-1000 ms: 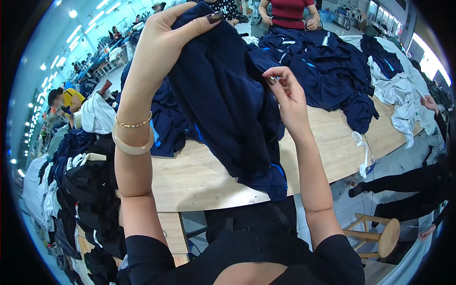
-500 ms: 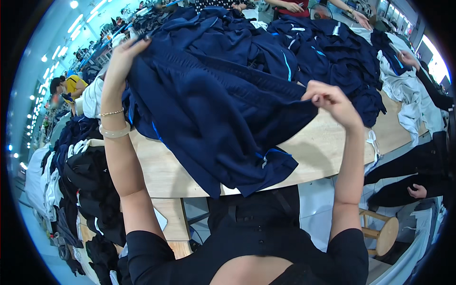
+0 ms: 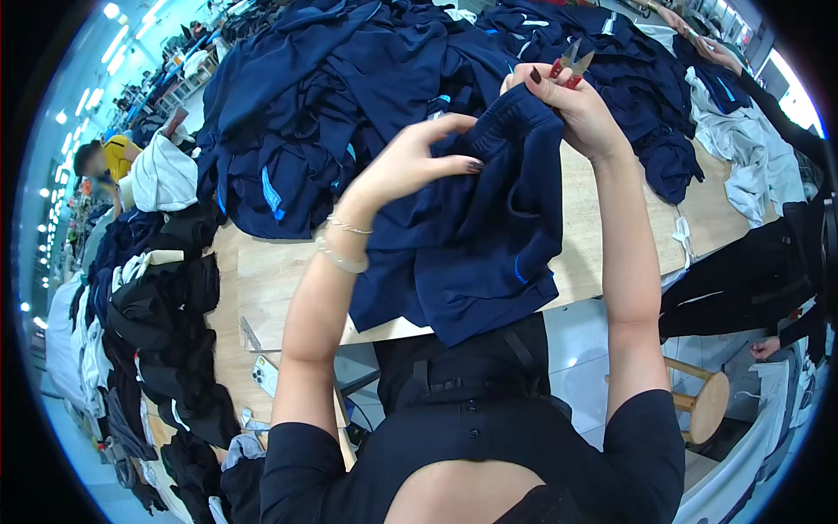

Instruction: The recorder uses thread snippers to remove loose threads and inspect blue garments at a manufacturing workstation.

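Both hands hold up a dark blue garment (image 3: 471, 236) above the table (image 3: 602, 236): the left hand (image 3: 410, 166) pinches the cloth, and the right hand (image 3: 572, 105) grips its waistband and small red snips (image 3: 567, 63). This looks like checking for loose threads; trimming needs the snips turned to the cloth.

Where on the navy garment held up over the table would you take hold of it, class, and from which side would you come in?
Take the navy garment by its gathered top band, coming from above. That thick ridge sits highest, pinched by the left hand and the right hand, while the rest hangs loose toward the wooden table. Stay left of the red-handled snips in the right hand.
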Demonstrator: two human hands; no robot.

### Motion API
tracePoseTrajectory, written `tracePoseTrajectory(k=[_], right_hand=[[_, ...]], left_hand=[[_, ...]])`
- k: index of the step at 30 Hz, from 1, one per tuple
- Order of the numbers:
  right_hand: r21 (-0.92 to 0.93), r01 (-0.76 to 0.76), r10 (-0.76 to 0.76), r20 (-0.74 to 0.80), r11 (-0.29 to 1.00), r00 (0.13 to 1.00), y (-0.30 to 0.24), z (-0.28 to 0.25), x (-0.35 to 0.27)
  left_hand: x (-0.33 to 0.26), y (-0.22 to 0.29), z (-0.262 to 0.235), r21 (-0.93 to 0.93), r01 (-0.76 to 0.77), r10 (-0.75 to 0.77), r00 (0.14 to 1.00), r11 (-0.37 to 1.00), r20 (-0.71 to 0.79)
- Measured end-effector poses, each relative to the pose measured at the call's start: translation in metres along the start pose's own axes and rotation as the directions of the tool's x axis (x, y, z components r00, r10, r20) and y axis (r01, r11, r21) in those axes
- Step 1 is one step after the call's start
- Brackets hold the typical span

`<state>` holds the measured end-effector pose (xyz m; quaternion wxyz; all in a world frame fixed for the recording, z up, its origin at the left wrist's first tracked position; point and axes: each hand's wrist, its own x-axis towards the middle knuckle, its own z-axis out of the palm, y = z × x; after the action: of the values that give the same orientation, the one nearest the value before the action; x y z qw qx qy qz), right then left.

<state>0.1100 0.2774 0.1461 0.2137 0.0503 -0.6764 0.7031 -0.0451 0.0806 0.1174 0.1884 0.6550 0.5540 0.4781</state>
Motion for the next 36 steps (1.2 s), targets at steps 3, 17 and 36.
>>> tracePoseTrajectory(k=[3, 17, 36], right_hand=[[0.192, -0.034, 0.043, -0.043, 0.981, 0.998, -0.022, 0.01, -0.013], [-0.397, -0.347, 0.305, -0.167, 0.85, 0.938, 0.021, 0.055, -0.061], [-0.2, -0.185, 0.189, -0.003, 0.962, 0.982, 0.041, 0.032, -0.037]], left_hand=[[0.002, -0.007, 0.011, -0.276, 0.124, -0.106, 0.991, 0.953, 0.08], [-0.024, 0.024, -0.024, -0.099, 0.324, -0.249, 0.859, 0.941, 0.447], [-0.046, 0.014, 0.003, -0.376, 0.481, -0.295, 0.841, 0.792, 0.453]])
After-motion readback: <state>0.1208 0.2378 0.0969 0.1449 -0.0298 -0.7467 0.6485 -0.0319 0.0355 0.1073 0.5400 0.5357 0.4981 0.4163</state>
